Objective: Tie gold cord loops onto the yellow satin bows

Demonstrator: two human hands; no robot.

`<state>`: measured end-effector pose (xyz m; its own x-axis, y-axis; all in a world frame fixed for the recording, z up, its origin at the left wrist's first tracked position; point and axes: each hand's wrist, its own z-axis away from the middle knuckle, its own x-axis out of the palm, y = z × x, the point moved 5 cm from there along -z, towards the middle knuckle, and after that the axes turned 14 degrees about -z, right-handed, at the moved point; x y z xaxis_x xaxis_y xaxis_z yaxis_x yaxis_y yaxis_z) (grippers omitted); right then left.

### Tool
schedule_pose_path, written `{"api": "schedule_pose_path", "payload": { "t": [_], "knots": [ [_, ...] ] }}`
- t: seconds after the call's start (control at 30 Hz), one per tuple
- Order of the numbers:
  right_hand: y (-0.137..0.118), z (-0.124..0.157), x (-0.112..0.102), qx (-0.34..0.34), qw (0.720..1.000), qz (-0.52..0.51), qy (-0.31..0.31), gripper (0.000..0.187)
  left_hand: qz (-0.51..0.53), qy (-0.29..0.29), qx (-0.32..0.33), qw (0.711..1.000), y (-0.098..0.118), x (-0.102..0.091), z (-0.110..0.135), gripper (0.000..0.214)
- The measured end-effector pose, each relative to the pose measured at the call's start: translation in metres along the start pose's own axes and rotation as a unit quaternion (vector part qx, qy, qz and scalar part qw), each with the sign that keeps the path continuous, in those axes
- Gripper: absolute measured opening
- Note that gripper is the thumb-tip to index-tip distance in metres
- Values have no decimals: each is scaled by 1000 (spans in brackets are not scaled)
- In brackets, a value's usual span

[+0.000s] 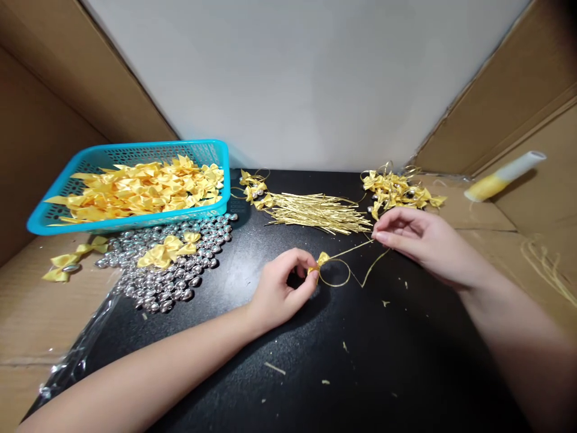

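The left hand [282, 287] pinches a small yellow satin ribbon bow [321, 261] between thumb and fingertips, just above the black tabletop [315, 361] near its middle. A thin gold metallic cord [345, 269] runs from the bow in a loop and stretches up to the right hand [417, 237], whose thumb and forefinger are closed on the cord's far end; a loose tail of the cord trails down onto the table between the two hands. Just beyond the right hand lies a flat bundle of cut gold cord lengths [318, 211], and past that, toward the right, a small heap of yellow bows with gold cord loops attached [396, 189]. A few more such bows [253, 186] sit at the left end of the bundle. Further left, a spread of small silver metallic beads [180, 264] lies on clear plastic, with some loose yellow bows on top and beside it. Behind the beads stands a turquoise perforated plastic basket [130, 224] full of yellow satin bows. Brown cardboard walls [505, 102] close in both sides, and a white and yellow tube [502, 175] rests on the right one.
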<state>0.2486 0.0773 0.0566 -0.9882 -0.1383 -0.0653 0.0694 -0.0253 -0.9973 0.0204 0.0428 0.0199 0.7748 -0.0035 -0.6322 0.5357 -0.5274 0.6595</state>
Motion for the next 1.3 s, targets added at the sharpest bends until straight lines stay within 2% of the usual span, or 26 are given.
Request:
{"api": "schedule_pose_path", "payload": {
  "t": [0.13, 0.2, 0.27, 0.4, 0.53, 0.7, 0.83, 1.0, 1.1, 1.17, 1.23, 1.3],
  "knots": [
    [-8, 2, 3, -43, 999, 4, 28, 24, -42, -20, 93, 995, 11, 2, 2, 9],
    [-18, 8, 5, -72, 996, -8, 42, 19, -54, -36, 100, 993, 11, 4, 2, 9],
    [-29, 15, 7, -94, 995, -22, 30, 16, -58, -42, 60, 996, 6, 5, 1, 8],
    [-47, 30, 9, -115, 993, 0, -33, 13, -15, -40, -72, 996, -11, 6, 0, 6],
    [-54, 38, -1, -86, 988, 107, -64, 12, 19, -20, -110, 994, -19, 6, -1, 5],
    [-51, 45, -17, -22, 960, 250, -121, 14, -26, 22, -79, 996, -21, 3, -3, 10],
    [-44, 50, -16, 39, 944, 272, -183, 11, -66, 78, -43, 994, -21, -4, -3, 13],
    [-25, 47, 2, 80, 938, 261, -213, 20, -115, 146, 45, 982, -5, -28, -13, 16],
    [-15, 42, 14, 82, 941, 227, -238, 27, -147, 166, 116, 968, 16, -56, -34, 17],
    [-19, 36, 20, 75, 943, 217, -239, 29, -173, 157, 169, 957, 35, -75, -55, 22],
    [-42, 26, 23, 0, 958, 225, -179, 23, -197, 151, 214, 945, 55, -92, -75, 27],
    [-82, 19, 23, -146, 964, 217, -58, 10, -223, 166, 249, 928, 75, -106, -92, 30]
  ]
}}
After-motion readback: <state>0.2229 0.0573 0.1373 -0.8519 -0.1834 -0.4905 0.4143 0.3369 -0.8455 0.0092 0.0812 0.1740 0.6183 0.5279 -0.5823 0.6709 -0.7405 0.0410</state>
